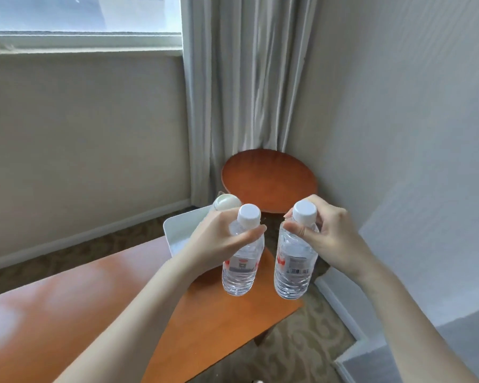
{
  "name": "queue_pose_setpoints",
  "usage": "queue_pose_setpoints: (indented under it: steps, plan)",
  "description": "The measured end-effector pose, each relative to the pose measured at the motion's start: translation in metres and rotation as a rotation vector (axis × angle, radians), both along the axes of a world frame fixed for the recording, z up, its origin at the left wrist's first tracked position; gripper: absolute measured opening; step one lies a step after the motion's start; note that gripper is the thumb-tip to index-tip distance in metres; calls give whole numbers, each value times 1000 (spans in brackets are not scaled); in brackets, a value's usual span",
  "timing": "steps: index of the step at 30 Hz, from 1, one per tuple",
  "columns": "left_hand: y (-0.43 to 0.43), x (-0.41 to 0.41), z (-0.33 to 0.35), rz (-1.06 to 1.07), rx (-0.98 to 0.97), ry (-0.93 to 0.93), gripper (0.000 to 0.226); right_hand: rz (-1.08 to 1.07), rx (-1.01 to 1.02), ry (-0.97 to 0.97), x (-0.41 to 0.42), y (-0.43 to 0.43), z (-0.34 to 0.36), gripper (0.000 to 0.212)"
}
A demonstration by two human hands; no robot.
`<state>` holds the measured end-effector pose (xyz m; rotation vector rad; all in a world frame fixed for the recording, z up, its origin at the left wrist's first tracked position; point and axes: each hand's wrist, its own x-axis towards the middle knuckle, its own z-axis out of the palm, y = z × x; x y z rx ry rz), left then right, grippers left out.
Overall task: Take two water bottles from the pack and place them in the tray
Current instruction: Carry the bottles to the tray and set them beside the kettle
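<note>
Plastic bottles hang by their necks, left bottle (pixel 242 261) in the left hand (pixel 219 239), right bottle (pixel 293 258) in the right hand (pixel 329 239), and could slip before reaching the tray (pixel 177 230).

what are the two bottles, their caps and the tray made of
Left bottle and right bottle: clear thin plastic, glossy, ribbed walls, see-through, each with a printed label. Caps: opaque white plastic, matte, ridged sides. Tray: smooth white, faint sheen, rounded corner; probably plastic or melamine, though glazed ceramic can't be ruled out.
</note>
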<state>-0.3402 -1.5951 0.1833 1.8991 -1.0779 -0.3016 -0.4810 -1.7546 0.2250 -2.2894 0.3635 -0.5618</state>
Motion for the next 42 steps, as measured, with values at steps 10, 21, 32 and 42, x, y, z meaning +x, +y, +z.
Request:
queue_pose_setpoints:
  steps: [10, 21, 32, 42]
  plan:
    - [14, -11, -68, 347, 143, 241, 23, 426, 9, 102, 62, -25, -110, 53]
    - [27, -9, -144, 437, 347, 310, 43, 484, 18, 286, 84, -5, -189, 33]
    - [20, -2, -183, 443, 391, 400, 51, 387, 71, 356, 89, 4, -226, 29]
    - [21, 0, -198, 434, 367, 452, 54, 382, 73, 398, 86, 6, -241, 31]
